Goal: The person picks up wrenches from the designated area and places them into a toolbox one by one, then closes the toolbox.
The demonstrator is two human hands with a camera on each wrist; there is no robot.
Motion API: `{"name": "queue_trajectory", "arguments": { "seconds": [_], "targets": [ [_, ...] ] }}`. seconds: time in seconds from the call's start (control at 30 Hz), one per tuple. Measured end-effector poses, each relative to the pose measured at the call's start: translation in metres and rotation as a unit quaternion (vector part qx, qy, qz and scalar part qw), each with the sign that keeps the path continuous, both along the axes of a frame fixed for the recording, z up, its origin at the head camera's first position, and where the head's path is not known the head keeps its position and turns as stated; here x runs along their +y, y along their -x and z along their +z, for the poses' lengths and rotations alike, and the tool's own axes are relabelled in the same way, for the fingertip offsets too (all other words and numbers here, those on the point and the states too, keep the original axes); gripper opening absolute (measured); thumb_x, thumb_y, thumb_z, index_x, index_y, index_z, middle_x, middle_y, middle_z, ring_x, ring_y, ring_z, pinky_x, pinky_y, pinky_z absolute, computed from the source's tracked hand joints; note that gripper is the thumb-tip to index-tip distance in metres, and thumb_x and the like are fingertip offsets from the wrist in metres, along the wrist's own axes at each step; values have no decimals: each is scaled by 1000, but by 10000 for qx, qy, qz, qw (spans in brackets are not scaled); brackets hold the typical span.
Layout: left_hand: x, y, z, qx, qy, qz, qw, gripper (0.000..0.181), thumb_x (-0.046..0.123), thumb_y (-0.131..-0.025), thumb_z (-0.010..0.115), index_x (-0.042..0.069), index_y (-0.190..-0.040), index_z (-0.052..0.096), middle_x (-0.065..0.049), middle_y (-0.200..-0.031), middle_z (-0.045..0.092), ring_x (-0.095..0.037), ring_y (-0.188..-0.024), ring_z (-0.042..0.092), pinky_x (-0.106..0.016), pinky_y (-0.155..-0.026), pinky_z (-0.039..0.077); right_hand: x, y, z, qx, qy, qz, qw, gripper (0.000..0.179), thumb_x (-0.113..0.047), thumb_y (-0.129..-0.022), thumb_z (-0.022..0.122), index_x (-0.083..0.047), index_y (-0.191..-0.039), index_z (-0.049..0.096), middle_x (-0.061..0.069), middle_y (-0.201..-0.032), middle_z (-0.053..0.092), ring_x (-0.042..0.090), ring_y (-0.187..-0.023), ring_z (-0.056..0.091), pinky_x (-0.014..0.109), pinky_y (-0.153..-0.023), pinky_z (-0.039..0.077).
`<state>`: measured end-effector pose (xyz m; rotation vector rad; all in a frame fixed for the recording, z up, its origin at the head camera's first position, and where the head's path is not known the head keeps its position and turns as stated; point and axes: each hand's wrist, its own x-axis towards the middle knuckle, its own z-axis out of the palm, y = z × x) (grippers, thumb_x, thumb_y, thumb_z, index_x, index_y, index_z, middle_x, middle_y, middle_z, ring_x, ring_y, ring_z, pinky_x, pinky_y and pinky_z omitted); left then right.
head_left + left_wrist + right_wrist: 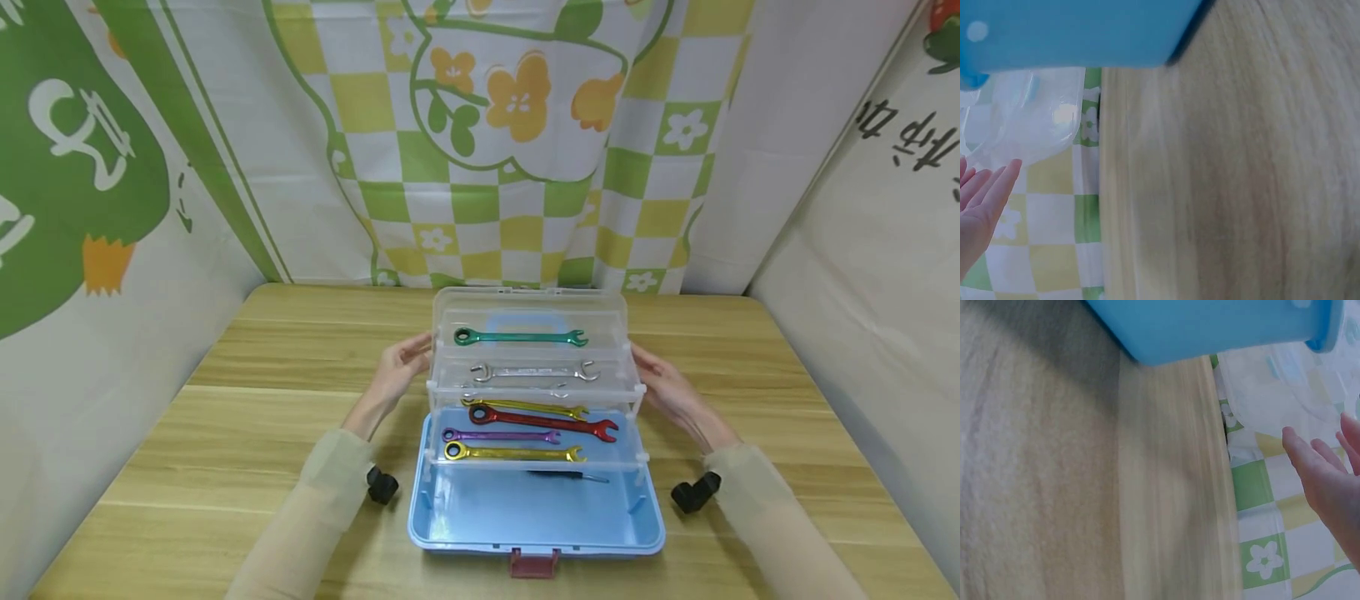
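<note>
A blue toolbox [517, 521] stands unfolded, with its clear lid [603, 302] raised at the back and clear tiered trays [442, 392] spread above the base. My left hand [397, 371] is at the left side of the lid, fingers extended in the left wrist view. On the opposite side, my right hand [667, 392] has its fingertips by the lid's edge, fingers extended too. Between the hands lie a green wrench [525, 337], a silver wrench [532, 372], a red wrench [547, 418], a purple wrench [498, 436] and a gold wrench [513, 453].
Under the front tray, a slim dark-handled tool [566, 475] shows in the base. A pink latch [534, 563] hangs at the box's front. The wooden table [225, 433] surrounds the box, with a patterned curtain [510, 225] behind and fabric walls on both sides.
</note>
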<state>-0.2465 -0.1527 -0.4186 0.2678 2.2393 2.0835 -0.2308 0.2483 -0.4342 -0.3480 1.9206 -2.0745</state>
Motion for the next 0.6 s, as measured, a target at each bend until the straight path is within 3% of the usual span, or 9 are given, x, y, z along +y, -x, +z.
{"name": "queue_trajectory", "arguments": {
  "seconds": [0.2, 0.5, 0.6],
  "targets": [
    [0, -8, 6, 295, -68, 170, 9994, 42, -5, -85, 48, -7, -126, 40, -22, -130, 41, -33, -116, 44, -27, -89, 42, 1, -7, 9, -83, -110, -246, 9996, 58, -16, -91, 47, -8, -139, 16, 22, -142, 8, 0, -99, 53, 19, -86, 42],
    [0, -24, 15, 614, -5, 388, 9974, 40, 0, -84, 55, -1, -123, 47, -16, -127, 46, -29, -110, 50, -25, -87, 43, -1, -18, 21, 34, 392, -400, 9984, 53, -4, -89, 49, -2, -135, 23, 21, -141, 4, -3, -103, 51, 18, -89, 39],
    [0, -30, 17, 720, 5, 464, 9963, 39, 0, -83, 56, 0, -122, 49, -16, -125, 49, -27, -108, 52, -24, -86, 43, -1, -23, 24, 72, 584, -445, 9973, 48, -1, -88, 50, -8, -132, 33, 21, -140, 8, -1, -102, 52, 19, -89, 39]
  ]
}}
